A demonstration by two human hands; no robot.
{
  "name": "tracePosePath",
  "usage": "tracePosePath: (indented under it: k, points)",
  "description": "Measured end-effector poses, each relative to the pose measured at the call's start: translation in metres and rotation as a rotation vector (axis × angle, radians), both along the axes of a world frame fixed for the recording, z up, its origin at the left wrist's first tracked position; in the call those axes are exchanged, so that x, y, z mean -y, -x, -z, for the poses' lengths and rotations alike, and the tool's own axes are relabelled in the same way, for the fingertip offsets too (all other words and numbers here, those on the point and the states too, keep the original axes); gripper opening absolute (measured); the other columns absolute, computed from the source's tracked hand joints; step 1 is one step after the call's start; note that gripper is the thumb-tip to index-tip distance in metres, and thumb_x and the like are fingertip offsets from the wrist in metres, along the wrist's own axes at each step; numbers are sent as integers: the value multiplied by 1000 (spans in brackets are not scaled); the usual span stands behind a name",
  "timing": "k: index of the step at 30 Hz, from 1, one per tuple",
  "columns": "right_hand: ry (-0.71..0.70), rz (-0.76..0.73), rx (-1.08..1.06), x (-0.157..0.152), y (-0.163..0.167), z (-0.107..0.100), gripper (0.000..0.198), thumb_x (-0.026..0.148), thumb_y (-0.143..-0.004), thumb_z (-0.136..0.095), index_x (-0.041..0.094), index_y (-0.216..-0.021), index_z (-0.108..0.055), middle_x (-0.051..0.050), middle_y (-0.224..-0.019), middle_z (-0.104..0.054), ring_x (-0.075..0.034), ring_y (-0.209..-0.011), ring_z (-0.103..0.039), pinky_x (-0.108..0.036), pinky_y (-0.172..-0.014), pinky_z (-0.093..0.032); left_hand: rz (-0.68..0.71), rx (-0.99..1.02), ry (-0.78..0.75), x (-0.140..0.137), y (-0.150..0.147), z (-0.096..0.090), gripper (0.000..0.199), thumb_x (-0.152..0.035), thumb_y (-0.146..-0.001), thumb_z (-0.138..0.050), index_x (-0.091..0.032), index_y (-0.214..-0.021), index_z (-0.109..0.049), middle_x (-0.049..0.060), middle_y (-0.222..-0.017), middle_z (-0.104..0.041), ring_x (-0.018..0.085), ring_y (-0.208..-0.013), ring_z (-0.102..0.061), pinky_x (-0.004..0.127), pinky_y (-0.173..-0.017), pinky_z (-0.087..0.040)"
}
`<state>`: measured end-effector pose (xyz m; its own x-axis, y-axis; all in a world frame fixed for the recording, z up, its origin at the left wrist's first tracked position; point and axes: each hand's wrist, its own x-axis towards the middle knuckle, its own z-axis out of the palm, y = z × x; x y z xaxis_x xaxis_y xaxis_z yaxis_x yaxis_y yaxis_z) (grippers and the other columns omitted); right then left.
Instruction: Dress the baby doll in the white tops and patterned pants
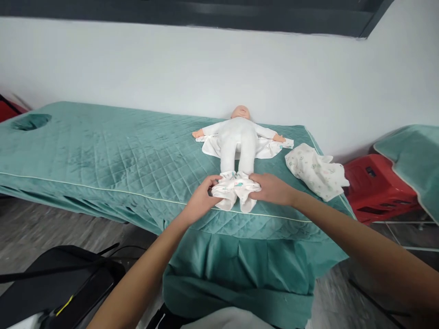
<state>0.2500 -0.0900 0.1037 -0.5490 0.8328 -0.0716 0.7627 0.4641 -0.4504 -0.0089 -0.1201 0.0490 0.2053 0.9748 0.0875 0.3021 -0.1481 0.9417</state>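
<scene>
A baby doll [236, 132] with a white cloth body lies on its back, arms spread and feet towards me. White patterned baby pants [236, 183] are bunched around its lower legs. My left hand [205, 197] grips the left side of the waistband between thumb and fingers. On the other side, my right hand [271, 188] is closed on the opposite edge of the pants. A patterned baby top [211, 147] is spread open beneath the doll's back and arms. What the far fingers do inside the cloth is hidden.
The doll rests on a bed with a green quilted cover [137, 151], against a white wall. To the right lies a crumpled patterned cloth [315, 171]. A red plastic stool [380, 185] stands beyond the bed's right end. A black bag [65, 269] is at lower left.
</scene>
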Motion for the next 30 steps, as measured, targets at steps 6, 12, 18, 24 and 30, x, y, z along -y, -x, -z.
tracePosePath:
  k: [6, 12, 18, 24, 30]
  points:
    - [328, 18, -276, 12, -5, -28, 31, 45, -79, -71, 21, -99, -69, -5, -93, -71, -22, -73, -60, -31, -60, -42, 70, 16, 101, 17, 10, -31, 49, -24, -69, -73, -25, -117, -64, 2, -110, -68, 22, -98, -64, 36, -90, -52]
    - [533, -40, -353, 11, -9, -60, 40, 61, -82, -67, 21, -87, -63, 1, -74, -58, -15, -63, -51, -27, -53, -36, 243, 123, 281, 18, 19, -60, 46, -21, -67, -74, -25, -112, -68, 2, -113, -72, 23, -102, -68, 34, -88, -55]
    - [373, -91, -291, -16, -8, -107, 51, 70, -87, -56, 21, -71, -57, -1, -71, -54, -15, -65, -47, -30, -59, -37, 657, 28, 372, -25, 35, -104, 55, -37, -52, -92, -24, -102, -75, 7, -107, -75, 31, -101, -71, 39, -83, -57]
    - [151, -8, -264, -40, -2, -154, 46, 63, -75, -77, 19, -70, -67, -3, -68, -59, -19, -70, -56, -34, -64, -45, 422, -312, 58, -66, 33, -172, 36, -44, -53, -91, -24, -75, -70, 0, -74, -66, 25, -79, -69, 33, -71, -54]
    - [299, -96, -169, -29, 10, -185, 42, 60, -70, -81, 19, -74, -70, -2, -73, -63, -21, -75, -61, -35, -67, -47, 338, -565, -245, -44, 1, -234, 22, -37, -73, -76, -18, -74, -65, -2, -69, -55, 17, -75, -63, 26, -71, -48]
